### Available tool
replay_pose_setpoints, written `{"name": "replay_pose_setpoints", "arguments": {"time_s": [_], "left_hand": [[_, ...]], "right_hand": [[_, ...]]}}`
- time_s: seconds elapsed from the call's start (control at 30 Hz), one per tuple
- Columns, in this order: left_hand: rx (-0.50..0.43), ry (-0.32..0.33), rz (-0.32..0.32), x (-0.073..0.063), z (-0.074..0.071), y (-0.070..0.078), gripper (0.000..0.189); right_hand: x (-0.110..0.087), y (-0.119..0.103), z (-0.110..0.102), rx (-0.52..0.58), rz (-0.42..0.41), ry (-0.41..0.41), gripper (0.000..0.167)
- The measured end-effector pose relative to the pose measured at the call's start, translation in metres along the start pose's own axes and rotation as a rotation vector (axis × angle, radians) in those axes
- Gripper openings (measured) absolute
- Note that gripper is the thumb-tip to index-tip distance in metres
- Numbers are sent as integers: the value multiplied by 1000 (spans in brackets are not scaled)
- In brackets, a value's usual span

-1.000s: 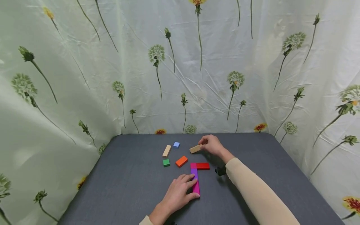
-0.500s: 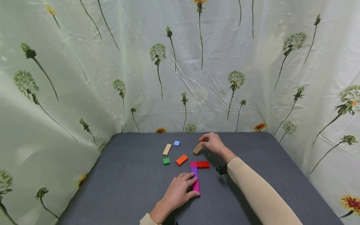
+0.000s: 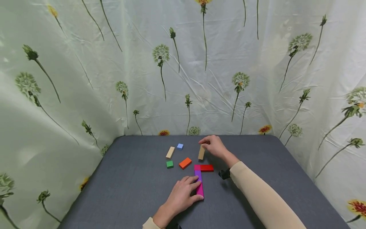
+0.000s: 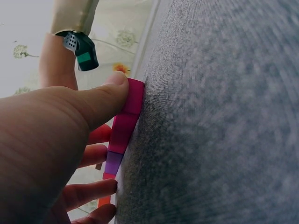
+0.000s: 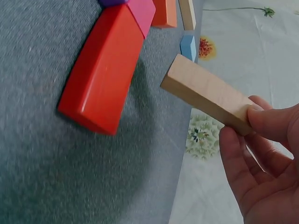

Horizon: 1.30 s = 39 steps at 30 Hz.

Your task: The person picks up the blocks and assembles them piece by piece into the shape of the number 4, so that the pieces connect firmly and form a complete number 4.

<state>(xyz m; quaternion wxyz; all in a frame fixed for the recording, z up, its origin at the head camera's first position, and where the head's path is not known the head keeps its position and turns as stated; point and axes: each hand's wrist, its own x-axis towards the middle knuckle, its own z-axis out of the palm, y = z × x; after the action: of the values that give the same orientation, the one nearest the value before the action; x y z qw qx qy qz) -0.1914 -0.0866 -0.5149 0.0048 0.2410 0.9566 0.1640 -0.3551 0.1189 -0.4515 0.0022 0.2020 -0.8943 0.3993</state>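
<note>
In the head view my right hand [image 3: 214, 147] pinches one end of a plain wooden block [image 3: 201, 152] between thumb and fingers. The right wrist view shows that wooden block [image 5: 208, 93] held slanted, its free end towards the red block [image 5: 100, 74]. My left hand [image 3: 183, 194] rests on a row of blocks, thumb at the near end of the magenta block [image 3: 200, 190] and fingertips by the purple block [image 3: 198, 173]. A small pink block [image 3: 197, 167] tops the row, with the red block [image 3: 207, 168] touching its right side.
Left of the row lie an orange block [image 3: 185, 163], a green block [image 3: 170, 164], another wooden block [image 3: 170, 153] and a small blue block [image 3: 179, 146]. They lie on a dark grey table [image 3: 128, 190] before a flower-print curtain [image 3: 143, 79].
The wooden block in my right hand has turned from lying nearly sideways to pointing towards me. The right hand has shifted only slightly, and the left hand stays on the row.
</note>
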Motion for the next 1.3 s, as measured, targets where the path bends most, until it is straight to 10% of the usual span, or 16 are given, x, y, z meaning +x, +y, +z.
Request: {"name": "replay_pose_setpoints", "arguments": {"time_s": [1.3], "left_hand": [[2, -3, -1, -1, 1, -2, 63]], "right_hand": [[12, 2, 36, 32, 64, -64, 18]]}}
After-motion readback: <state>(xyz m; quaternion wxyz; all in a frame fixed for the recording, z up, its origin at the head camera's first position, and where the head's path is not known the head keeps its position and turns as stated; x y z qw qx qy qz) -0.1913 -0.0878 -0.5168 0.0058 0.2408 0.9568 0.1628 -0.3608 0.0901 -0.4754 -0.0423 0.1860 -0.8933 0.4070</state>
